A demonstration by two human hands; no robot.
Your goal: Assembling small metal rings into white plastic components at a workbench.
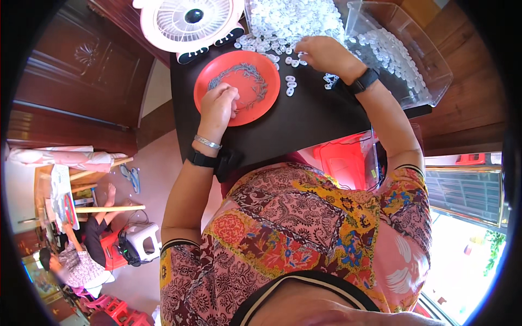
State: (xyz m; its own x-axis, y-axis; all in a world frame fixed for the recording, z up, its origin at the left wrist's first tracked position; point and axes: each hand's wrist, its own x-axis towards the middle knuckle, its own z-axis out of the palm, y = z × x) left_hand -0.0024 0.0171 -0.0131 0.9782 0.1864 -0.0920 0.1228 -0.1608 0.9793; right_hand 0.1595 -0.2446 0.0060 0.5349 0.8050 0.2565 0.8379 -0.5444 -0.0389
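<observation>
Here you are at the black table (310, 114), and your left hand (218, 103) is hanging over the near left part of the round red plate (272, 69), its fingers curling in toward the palm; whether they are grasping one of the bits cannot be told, since the inside of that hand is hiding from view. Slim grey metal bits (249, 69) are lying in a rough ring on the plate. Across to the right, your right hand (329, 53) is bending its fingers down at the near edge of the big heap of small white plastic pieces (299, 19), and again there is no telling whether the fingertips are pinching one. Just below that hand a few loose pieces are sitting on the tabletop, a short row of white pieces (291, 85) is lying between the plate and your right wrist, and a small cluster (330, 80) is resting near your black wristband (364, 80). Farther right, a clear bin (429, 60) is holding more white pieces along its floor. A pale pink fan (193, 16) is standing beyond the plate, while off to your left another person (81, 266) is sitting well apart.
</observation>
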